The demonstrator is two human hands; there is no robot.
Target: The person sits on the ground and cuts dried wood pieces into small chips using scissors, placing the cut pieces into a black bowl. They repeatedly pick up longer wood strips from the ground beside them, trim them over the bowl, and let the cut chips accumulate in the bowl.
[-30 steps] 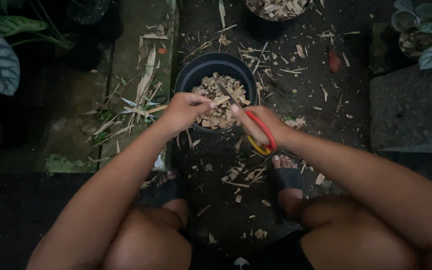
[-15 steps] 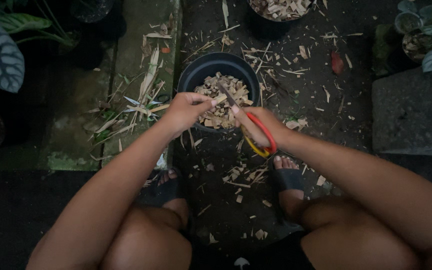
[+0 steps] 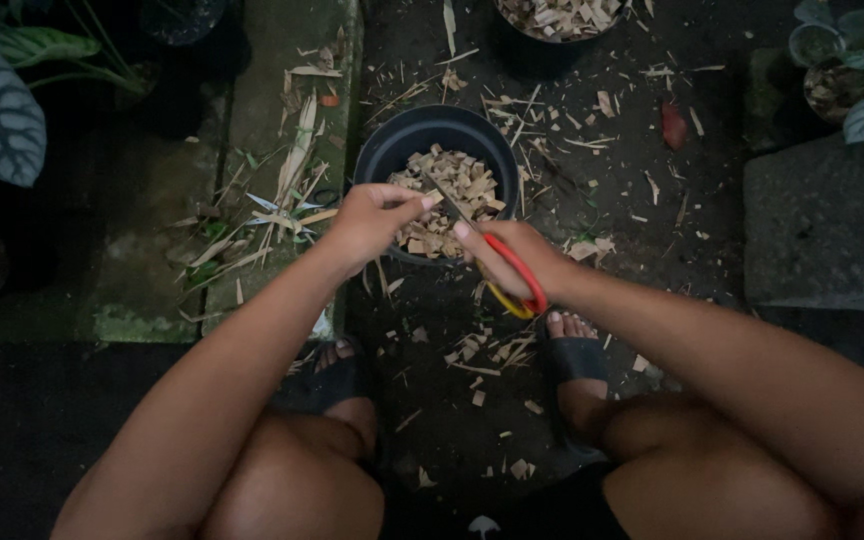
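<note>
Cutting dry chips over a black pot

The right hand [image 3: 512, 262] grips red-and-yellow scissors [image 3: 512, 280]; the left hand [image 3: 372, 215] pinches a thin dry piece at the blades. Both hang above the black pot [image 3: 392, 150] of wood chips [image 3: 452, 185] on the dark ground, between two sandalled feet.

Head view, steeply downward, close

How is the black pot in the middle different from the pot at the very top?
The black pot in the middle shows whole, while the pot at the top is cut off by the picture's edge. The left hand and right hand, holding red and yellow scissors, work over the middle pot; nothing touches the top one. Both hold pale chopped pieces.
</note>
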